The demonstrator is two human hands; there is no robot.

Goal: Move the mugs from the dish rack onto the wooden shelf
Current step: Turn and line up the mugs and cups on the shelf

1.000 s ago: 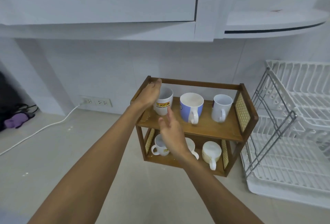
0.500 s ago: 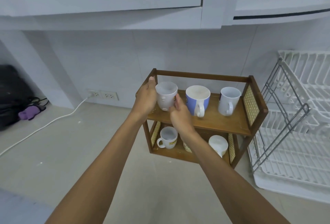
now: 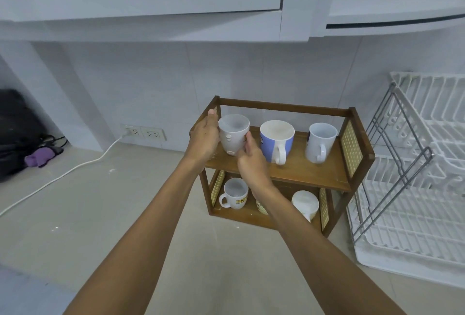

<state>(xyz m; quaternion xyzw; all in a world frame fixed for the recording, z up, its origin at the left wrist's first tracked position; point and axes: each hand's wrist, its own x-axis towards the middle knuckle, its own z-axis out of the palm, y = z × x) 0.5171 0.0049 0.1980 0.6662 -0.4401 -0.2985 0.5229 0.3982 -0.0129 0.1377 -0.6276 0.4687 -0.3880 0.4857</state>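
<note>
A two-tier wooden shelf stands on the counter against the tiled wall. On its top tier, at the left, a white mug sits between my left hand and my right hand, both cupped against its sides. A blue-and-white mug and another white mug stand to its right. The lower tier holds a white mug with a yellow label, a cream mug, and one more mostly hidden behind my right forearm. The white dish rack at the right holds no mugs.
White wall cabinets hang low above the shelf. A white cable runs from a wall socket across the counter. A black bag and a purple object lie at far left.
My right hand rose from in front of the lower tier to the white mug's right side. The mug has turned, so its yellow label no longer faces me. The camera moved closer.
</note>
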